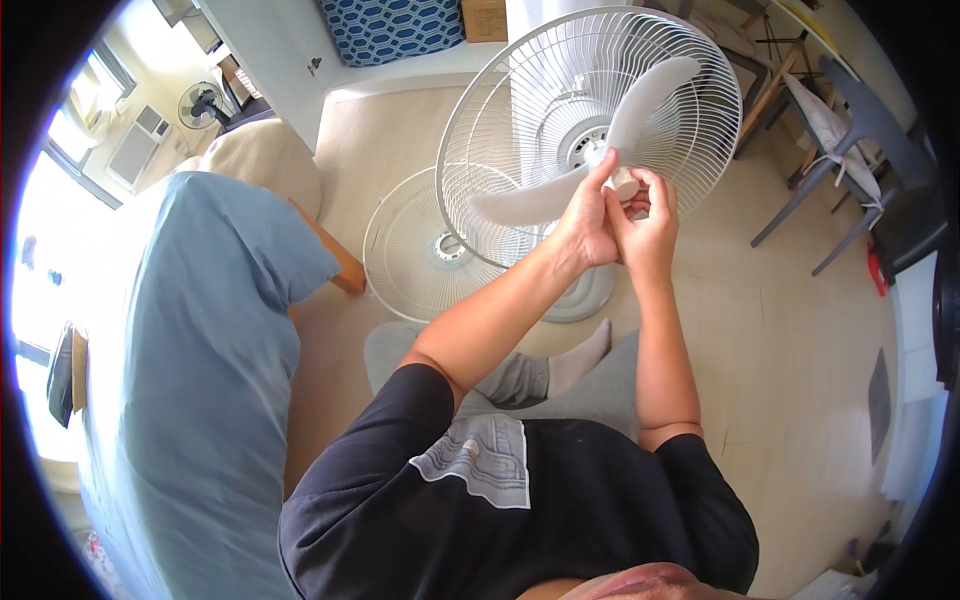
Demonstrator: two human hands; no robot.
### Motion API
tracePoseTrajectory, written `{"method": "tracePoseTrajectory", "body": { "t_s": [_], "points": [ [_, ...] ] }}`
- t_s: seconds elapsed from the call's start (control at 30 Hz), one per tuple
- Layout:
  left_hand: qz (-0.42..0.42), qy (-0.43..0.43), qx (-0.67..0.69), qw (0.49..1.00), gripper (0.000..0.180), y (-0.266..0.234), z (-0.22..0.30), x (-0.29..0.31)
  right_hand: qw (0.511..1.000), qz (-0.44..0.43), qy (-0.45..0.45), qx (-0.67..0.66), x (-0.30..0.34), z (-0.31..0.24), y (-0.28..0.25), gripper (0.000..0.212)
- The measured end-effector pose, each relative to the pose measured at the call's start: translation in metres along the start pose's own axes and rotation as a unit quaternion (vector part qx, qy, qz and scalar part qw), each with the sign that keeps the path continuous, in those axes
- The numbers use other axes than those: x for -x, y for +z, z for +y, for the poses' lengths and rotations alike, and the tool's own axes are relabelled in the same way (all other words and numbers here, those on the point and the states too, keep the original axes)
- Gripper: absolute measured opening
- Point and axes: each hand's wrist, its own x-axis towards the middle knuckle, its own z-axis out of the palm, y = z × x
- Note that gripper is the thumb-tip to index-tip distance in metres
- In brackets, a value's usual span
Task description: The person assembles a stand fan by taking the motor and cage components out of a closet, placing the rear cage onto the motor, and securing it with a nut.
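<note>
While both hands pinch a small round cap (626,183) at the hub, left hand (588,222) and right hand (645,232) meet before smooth translucent blades (560,190) inside the white wire guard (520,90).

The guard (520,120) is thin white wire, lightly glossy. The blades (650,95) look like smooth translucent plastic, the cap (625,183) matt plastic. Below them, the floor (800,330) is pale, smooth wood; beside it the bedsheet (200,330) is soft matt cloth.
</note>
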Motion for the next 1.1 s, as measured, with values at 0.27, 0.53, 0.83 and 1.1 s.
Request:
{"method": "tracePoseTrajectory", "body": {
  "t_s": [0.27, 0.53, 0.83, 1.1],
  "points": [
    [0.084, 0.021, 0.012, 0.996, 0.042, 0.005, -0.002, -0.004, 0.997, -0.008, -0.047, 0.054, 0.000, 0.009, 0.002, 0.037],
    [0.141, 0.046, -0.041, 0.988, 0.048, 0.015, -0.006, 0.006, 0.987, -0.075, -0.116, 0.086, -0.008, 0.012, -0.007, 0.036],
    [0.122, 0.068, -0.084, 0.987, 0.049, 0.012, -0.005, 0.010, 0.981, -0.109, -0.115, 0.107, -0.011, 0.006, -0.013, 0.035],
    [-0.008, -0.021, -0.335, 0.942, 0.054, -0.091, 0.000, 0.123, 0.978, -0.116, -0.081, -0.152, 0.125, -0.008, 0.018, 0.025]
  ]
}}
